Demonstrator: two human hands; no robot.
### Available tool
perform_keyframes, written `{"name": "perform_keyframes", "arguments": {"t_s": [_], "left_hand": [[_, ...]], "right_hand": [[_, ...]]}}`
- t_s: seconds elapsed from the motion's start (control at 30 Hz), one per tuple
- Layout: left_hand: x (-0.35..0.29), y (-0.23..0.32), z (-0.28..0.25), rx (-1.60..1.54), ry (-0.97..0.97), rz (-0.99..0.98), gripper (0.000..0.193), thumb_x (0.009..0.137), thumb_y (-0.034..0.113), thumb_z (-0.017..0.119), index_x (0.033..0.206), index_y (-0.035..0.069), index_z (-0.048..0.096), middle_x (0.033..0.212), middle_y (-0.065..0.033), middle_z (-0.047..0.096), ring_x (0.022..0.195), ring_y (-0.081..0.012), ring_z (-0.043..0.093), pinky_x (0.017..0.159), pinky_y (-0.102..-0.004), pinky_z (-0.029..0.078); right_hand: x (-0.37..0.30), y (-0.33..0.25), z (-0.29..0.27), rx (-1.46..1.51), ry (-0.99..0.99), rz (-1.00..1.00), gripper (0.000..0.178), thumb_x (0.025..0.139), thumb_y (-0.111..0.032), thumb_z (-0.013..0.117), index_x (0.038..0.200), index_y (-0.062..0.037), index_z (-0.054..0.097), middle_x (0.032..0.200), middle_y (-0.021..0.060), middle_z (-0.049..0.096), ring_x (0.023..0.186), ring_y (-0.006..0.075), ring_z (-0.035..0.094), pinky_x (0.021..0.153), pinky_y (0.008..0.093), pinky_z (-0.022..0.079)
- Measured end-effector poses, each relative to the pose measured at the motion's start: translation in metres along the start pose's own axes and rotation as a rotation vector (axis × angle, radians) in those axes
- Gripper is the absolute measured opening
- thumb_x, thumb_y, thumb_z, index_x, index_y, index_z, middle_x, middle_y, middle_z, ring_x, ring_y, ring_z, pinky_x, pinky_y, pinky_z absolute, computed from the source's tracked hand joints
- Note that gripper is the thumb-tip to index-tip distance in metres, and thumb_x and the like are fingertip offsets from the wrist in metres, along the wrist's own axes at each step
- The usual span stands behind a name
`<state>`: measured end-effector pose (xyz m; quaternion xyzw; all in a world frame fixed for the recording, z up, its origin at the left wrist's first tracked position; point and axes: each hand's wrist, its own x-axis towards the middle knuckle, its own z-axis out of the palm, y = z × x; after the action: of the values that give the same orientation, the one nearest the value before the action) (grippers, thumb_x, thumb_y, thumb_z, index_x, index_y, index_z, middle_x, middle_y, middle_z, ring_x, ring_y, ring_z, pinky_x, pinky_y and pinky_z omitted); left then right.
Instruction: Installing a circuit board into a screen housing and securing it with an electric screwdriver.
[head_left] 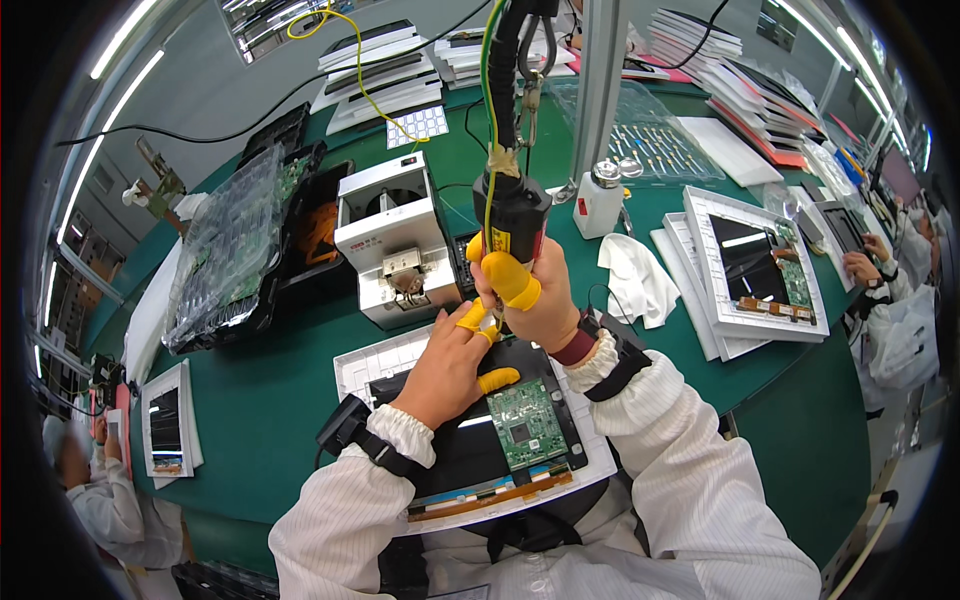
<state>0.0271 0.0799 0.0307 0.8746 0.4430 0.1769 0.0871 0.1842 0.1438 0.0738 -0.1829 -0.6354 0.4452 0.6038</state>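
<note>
My right hand (545, 305), with yellow finger cots, is wrapped round a black electric screwdriver (515, 205) that hangs upright on a cable. Its lower end points down at the far side of a black display panel (455, 455). My left hand (445, 365) reaches over the panel, its cot-covered fingertips close beside the screwdriver's tip and its thumb stretched toward a green circuit board (525, 425). That board lies on the panel's right part. A white foam tray (355, 372) surrounds the panel. My hands hide the exact spot under the tip.
Beyond the panel stands a white screw feeder (395, 235). Left of it, a black bin (270, 270) holds boards in clear plastic trays. A white pump bottle (598, 205) and white cloth (637, 280) lie right, before stacked panel trays (815, 310). A metal post (597, 100) rises behind. Other people work at both sides.
</note>
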Motion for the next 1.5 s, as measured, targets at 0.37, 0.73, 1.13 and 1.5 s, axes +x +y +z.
{"name": "perform_keyframes", "arguments": {"t_s": [0.37,0.73,1.13,1.5], "left_hand": [[0.000,0.001,0.001,-0.017,0.001,0.003,0.060,0.078,0.024,0.079,0.128,0.004,0.053,0.140,-0.0168,0.044,0.133,-0.0390,0.037,0.113,-0.0542,0.028],[0.002,0.002,-0.001,-0.005,0.015,0.010,0.059,0.076,0.024,0.081,0.125,0.002,0.056,0.139,-0.0202,0.045,0.131,-0.0398,0.039,0.112,-0.0478,0.031],[-0.001,-0.003,0.003,-0.005,0.014,0.013,0.059,0.077,0.034,0.079,0.118,-0.002,0.057,0.137,-0.0224,0.046,0.132,-0.0395,0.039,0.110,-0.0565,0.031],[0.003,0.000,0.001,-0.015,-0.006,0.011,0.061,0.078,0.033,0.079,0.122,-0.001,0.055,0.141,-0.0225,0.043,0.136,-0.0385,0.035,0.110,-0.0582,0.030]], "right_hand": [[-0.001,0.006,-0.003,-0.130,-0.017,-0.011,0.026,0.098,-0.024,0.057,0.106,0.0004,0.053,0.077,0.0012,0.056,0.059,0.0058,0.051,0.053,0.0209,0.042],[-0.004,0.015,-0.001,0.229,0.046,0.041,0.031,0.097,-0.026,0.050,0.113,0.0010,0.052,0.084,0.0046,0.061,0.065,0.0098,0.058,0.058,0.0231,0.047],[0.005,-0.001,0.010,-0.130,0.090,-0.045,0.030,0.079,-0.013,0.072,0.102,-0.0009,0.057,0.078,0.0114,0.061,0.064,0.0314,0.062,0.059,0.0343,0.048],[0.007,0.002,0.004,-0.238,0.089,-0.170,0.045,0.069,-0.016,0.081,0.104,-0.0012,0.058,0.083,0.0157,0.064,0.072,0.0370,0.065,0.063,0.0363,0.051]]}}
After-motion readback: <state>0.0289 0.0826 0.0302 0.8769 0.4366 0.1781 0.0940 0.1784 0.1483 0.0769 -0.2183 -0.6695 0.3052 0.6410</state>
